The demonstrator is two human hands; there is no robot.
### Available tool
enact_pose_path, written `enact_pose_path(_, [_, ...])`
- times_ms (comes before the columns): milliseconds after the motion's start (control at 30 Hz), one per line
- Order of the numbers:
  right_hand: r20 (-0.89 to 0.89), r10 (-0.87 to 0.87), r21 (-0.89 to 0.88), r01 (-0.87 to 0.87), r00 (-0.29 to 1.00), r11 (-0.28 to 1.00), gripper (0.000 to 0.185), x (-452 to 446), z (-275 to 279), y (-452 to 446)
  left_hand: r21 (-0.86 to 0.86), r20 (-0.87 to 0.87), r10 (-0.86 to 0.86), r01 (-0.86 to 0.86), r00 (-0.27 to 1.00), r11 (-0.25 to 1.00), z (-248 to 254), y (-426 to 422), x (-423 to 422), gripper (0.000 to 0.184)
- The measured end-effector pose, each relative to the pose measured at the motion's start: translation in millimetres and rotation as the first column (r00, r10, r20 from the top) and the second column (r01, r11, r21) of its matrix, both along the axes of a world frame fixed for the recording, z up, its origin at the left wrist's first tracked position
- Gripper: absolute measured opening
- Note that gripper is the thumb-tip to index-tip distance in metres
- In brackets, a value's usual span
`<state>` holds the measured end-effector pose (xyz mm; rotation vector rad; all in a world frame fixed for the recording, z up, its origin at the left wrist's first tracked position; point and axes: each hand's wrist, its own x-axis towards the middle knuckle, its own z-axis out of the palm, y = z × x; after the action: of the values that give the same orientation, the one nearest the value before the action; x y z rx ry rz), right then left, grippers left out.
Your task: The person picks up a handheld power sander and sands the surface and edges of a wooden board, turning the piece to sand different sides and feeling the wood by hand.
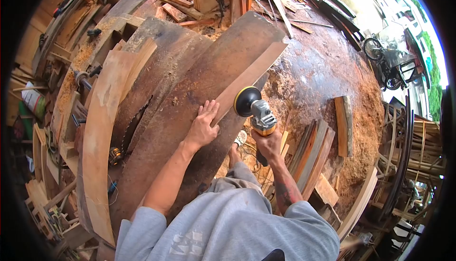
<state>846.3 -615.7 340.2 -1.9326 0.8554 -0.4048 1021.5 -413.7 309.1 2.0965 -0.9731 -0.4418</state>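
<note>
My left hand grips the near end of a narrow wooden plank, its fingers along the plank's left side and its thumb near the end. The plank lies on a broad dark wooden slab that serves as a bench top. My right hand is wrapped around an angle grinder with a round black sanding pad rimmed in yellow. The pad is tilted up at the plank's right edge; whether it touches the wood I cannot tell. Part of the grinder's body is hidden by the hand.
A curved pale board and a yellow-black tool lie on the left. To the right are stacked planks and a short block on sawdust-covered ground. Scrap wood lies at the back, with a motorcycle at far right.
</note>
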Motion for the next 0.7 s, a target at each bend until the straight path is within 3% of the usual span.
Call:
enact_pose_path(200, [-0.005,-0.072,-0.029,0.071,0.997,0.997,0.058,8.6,5.7,-18.1,0.0,0.018,-0.01,0.01,1.0,1.0,-3.9,-0.1,0.1,0.077])
enact_pose_path(367, [0.015,-0.158,0.008,0.158,0.987,0.987,0.045,17.3,-12.7,-50.1,0.0,0.045,-0.022,0.022,0.999,1.0,-6.0,0.6,-1.8,0.076])
enact_pose_path(400, [0.014,-0.159,0.009,0.158,0.987,0.987,0.045,12.5,-15.5,-55.0,0.024,0.104,-0.016,0.014,0.994,1.0,-6.0,-0.1,-5.3,0.076])
enact_pose_path(467, [0.073,-0.241,0.183,0.224,0.968,0.957,0.039,7.0,-16.4,-63.6,0.041,0.166,-0.003,-0.004,0.986,0.999,-10.0,-2.6,-13.0,0.077])
enact_pose_path(533, [0.124,-0.313,0.212,0.283,0.942,0.935,0.035,-10.9,-12.5,-64.8,0.109,0.423,0.022,-0.075,0.906,0.991,-20.5,-6.4,-24.6,0.08])
enact_pose_path(700, [0.043,-0.421,0.107,0.415,0.906,0.904,0.041,-74.7,-7.2,-63.9,0.141,0.42,0.137,-0.213,0.897,0.967,-10.0,-14.9,-25.6,0.091])
